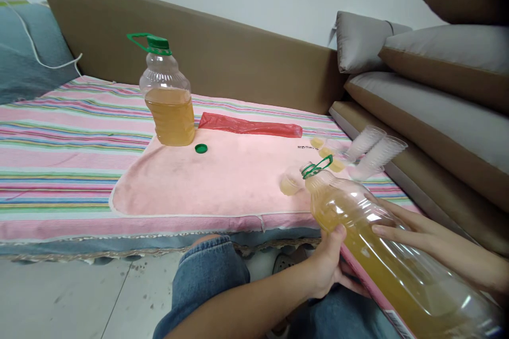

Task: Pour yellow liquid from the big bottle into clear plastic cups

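A large clear plastic bottle (358,212) of yellow liquid lies tilted across the lower right, its uncapped mouth pointing up and left. Around its neck sits a green ring with a loop handle. My left hand (332,265) grips the bottle from below near the neck. My right hand (401,225) is wrapped over its upper side, partly hidden behind it. Beside the mouth stands a clear plastic cup (289,184) with some yellow liquid. Behind it are more cups holding liquid, including one cup (333,161). A green cap (201,148) rests on the pink cloth (207,185).
A second bottle (173,116), green-capped and partly full, stands upright at the back left. A crumpled red plastic bag (250,125) lies behind the cloth. Stacked clear cups (379,153) lean at the right, beside piled cushions (433,111). The striped bed (71,153) ends near my knees.
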A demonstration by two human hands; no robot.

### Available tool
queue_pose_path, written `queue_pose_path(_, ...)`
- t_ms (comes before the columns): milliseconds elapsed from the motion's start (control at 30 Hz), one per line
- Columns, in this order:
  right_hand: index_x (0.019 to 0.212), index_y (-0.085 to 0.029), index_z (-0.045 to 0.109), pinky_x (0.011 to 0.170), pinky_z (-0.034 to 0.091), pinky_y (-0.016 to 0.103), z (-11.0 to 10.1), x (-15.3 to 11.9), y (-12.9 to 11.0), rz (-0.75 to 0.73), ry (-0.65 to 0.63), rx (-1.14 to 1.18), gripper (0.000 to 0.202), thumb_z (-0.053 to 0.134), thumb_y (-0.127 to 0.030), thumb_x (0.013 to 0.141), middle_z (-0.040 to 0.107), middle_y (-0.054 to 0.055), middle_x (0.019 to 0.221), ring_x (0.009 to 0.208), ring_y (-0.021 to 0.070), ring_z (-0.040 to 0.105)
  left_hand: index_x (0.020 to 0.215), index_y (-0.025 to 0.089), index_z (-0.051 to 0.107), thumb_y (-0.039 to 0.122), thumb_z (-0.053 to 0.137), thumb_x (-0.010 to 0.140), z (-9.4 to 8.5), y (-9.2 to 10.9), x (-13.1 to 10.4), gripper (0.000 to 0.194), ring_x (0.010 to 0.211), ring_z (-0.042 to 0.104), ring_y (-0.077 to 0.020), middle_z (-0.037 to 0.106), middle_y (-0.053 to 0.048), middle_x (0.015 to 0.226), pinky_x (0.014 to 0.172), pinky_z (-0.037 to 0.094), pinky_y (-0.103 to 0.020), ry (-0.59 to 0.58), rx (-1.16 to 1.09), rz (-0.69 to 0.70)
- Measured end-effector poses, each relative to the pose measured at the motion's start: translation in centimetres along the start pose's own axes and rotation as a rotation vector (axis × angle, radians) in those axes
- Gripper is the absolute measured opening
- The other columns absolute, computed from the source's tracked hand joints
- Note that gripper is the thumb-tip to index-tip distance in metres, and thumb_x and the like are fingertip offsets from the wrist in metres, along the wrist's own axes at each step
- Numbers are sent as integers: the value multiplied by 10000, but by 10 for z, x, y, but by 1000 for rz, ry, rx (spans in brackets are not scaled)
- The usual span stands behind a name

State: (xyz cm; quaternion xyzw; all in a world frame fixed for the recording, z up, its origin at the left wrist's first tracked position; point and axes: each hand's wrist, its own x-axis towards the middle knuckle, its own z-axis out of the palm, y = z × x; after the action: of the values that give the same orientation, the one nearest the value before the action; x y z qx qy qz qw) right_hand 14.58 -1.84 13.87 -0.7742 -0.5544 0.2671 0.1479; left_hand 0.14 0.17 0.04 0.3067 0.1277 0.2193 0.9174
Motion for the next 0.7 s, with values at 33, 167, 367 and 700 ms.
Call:
queue_pose_path(33,1344,-236,540,1133,314,425,0,0,1,8,-20,12,749,612,-539,663,453,37,1490,1377,316,391,1430,249,197,914,479,502,0,0,0,1176,1042,618,-428,439,-246,1423,901,317,-788,-5,1,3)
queue_pose_path(167,1373,-246,499,1165,247,439,-2,0,4,22,-69,58,747,627,-505,684,389,32,1531,1415,313,320,1428,226,223,872,431,617,-2,-2,0,1058,1051,622,-412,509,-241,1354,901,347,-766,-16,12,13)
queue_pose_path(367,1365,-277,503,1172,228,453,-1,1,9,21,-67,70,712,628,-508,703,387,23,1535,1423,308,305,1448,231,209,849,408,664,-1,-1,0,1018,1053,623,-413,492,-237,1376,903,334,-780,-10,17,18)
queue_pose_path(700,1386,-294,472,1189,199,433,0,2,5,40,-91,86,787,613,-651,699,345,27,1556,1442,291,263,1422,237,289,805,444,711,-4,-5,1,924,1062,621,-381,505,-214,1368,876,413,-723,16,-29,12)
